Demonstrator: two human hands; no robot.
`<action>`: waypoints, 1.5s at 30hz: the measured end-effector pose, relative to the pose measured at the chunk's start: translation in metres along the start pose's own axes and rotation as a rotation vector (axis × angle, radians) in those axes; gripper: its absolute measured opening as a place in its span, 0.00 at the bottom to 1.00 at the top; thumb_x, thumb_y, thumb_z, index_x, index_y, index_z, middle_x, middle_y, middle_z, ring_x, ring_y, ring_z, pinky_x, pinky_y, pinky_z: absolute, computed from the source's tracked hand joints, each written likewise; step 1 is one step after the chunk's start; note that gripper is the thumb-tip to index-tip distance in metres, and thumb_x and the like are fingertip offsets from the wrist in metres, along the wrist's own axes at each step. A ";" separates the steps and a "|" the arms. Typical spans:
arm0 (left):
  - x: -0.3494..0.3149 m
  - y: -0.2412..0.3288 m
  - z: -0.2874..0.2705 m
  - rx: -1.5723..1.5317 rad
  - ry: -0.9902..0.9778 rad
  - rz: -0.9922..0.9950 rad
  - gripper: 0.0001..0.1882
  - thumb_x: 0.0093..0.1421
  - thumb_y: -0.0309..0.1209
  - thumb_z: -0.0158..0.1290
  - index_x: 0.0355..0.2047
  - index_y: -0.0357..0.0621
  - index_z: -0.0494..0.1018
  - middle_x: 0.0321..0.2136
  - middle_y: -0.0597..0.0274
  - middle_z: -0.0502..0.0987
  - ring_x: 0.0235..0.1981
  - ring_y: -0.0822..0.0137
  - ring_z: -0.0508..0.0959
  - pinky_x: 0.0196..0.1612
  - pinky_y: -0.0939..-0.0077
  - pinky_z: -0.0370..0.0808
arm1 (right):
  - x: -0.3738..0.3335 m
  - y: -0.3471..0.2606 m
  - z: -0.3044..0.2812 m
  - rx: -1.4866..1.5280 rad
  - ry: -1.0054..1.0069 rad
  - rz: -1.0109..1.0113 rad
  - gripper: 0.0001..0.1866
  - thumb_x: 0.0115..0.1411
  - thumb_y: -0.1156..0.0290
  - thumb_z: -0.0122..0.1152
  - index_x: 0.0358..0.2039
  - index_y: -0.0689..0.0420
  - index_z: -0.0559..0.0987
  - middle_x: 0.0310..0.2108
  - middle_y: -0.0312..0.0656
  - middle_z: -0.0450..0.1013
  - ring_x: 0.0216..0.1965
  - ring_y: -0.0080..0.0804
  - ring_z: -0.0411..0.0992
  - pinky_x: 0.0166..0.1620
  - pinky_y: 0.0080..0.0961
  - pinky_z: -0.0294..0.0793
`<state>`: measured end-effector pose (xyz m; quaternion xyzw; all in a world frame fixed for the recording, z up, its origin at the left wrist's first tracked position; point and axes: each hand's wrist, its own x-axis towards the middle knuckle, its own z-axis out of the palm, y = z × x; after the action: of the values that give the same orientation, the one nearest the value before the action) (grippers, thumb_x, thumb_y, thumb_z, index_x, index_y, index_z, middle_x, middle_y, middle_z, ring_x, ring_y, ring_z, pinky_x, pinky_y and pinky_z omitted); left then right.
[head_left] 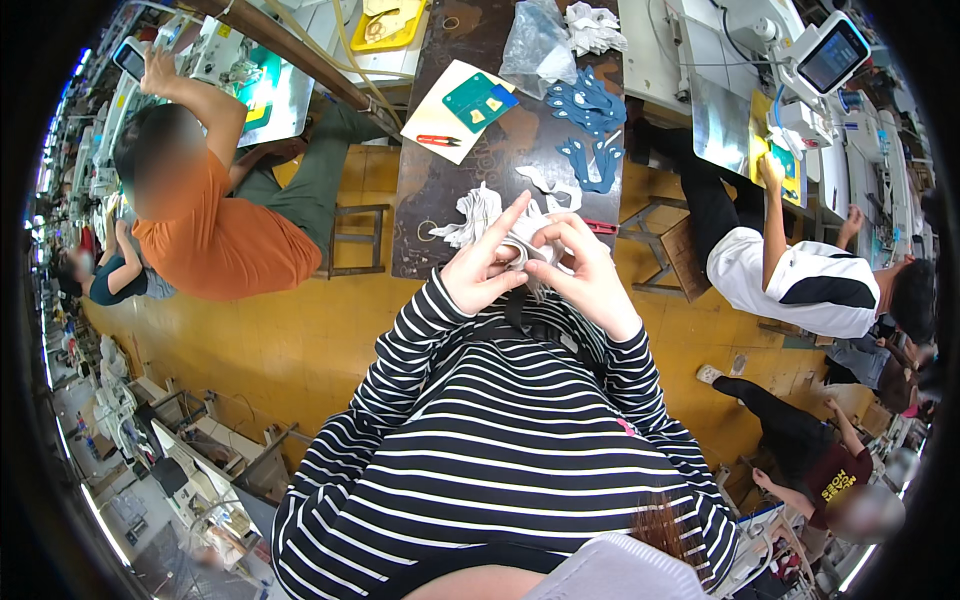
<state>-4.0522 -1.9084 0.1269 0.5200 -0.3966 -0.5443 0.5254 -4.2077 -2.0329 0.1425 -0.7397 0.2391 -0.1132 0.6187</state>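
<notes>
Near the front edge of the dark table, my left hand grips a bundle of thin white-grey cut pieces, its index finger stretched out. My right hand pinches the same bundle from the other side, thumb and fingers bent around it. The lower part of the bundle is partly hidden by my fingers. Just beyond my left hand lies a fanned stack of white pieces. A loose curved white piece rests past my fingertips. Beside my right hand is a red tool, partly hidden.
On the table lie blue cut pieces, a clear plastic bag, crumpled white pieces, and a cream sheet with a green template and red snips. Co-workers sit at machines left and right, beside wooden stools.
</notes>
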 end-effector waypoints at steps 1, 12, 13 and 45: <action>0.000 0.002 -0.001 0.029 -0.019 -0.028 0.46 0.59 0.18 0.49 0.70 0.52 0.34 0.24 0.66 0.68 0.27 0.77 0.67 0.39 0.85 0.68 | -0.001 -0.004 0.000 -0.025 0.010 0.008 0.11 0.55 0.75 0.63 0.39 0.58 0.74 0.44 0.38 0.66 0.45 0.23 0.68 0.40 0.18 0.72; 0.002 0.003 0.011 0.302 0.028 0.018 0.40 0.59 0.16 0.42 0.70 0.49 0.42 0.21 0.67 0.62 0.22 0.75 0.63 0.33 0.83 0.66 | 0.003 0.008 0.017 -0.160 0.202 -0.056 0.11 0.49 0.77 0.56 0.34 0.61 0.69 0.34 0.41 0.65 0.31 0.30 0.66 0.35 0.24 0.67; 0.003 0.000 0.014 0.265 0.049 0.005 0.39 0.59 0.17 0.42 0.70 0.49 0.43 0.20 0.65 0.62 0.21 0.73 0.64 0.32 0.81 0.67 | 0.003 0.010 0.019 -0.151 0.220 -0.025 0.11 0.49 0.77 0.55 0.34 0.61 0.69 0.33 0.41 0.64 0.31 0.30 0.65 0.34 0.24 0.66; -0.088 -0.111 -0.100 0.711 0.640 -0.422 0.18 0.61 0.19 0.45 0.52 0.39 0.68 0.33 0.57 0.82 0.32 0.68 0.80 0.41 0.76 0.76 | 0.103 0.246 -0.030 -0.225 0.023 0.163 0.27 0.46 0.71 0.63 0.49 0.63 0.72 0.42 0.51 0.73 0.46 0.43 0.72 0.51 0.31 0.70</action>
<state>-3.9803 -1.7951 0.0167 0.8752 -0.2631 -0.2840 0.2900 -4.1854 -2.1391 -0.1026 -0.7813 0.3167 -0.0432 0.5362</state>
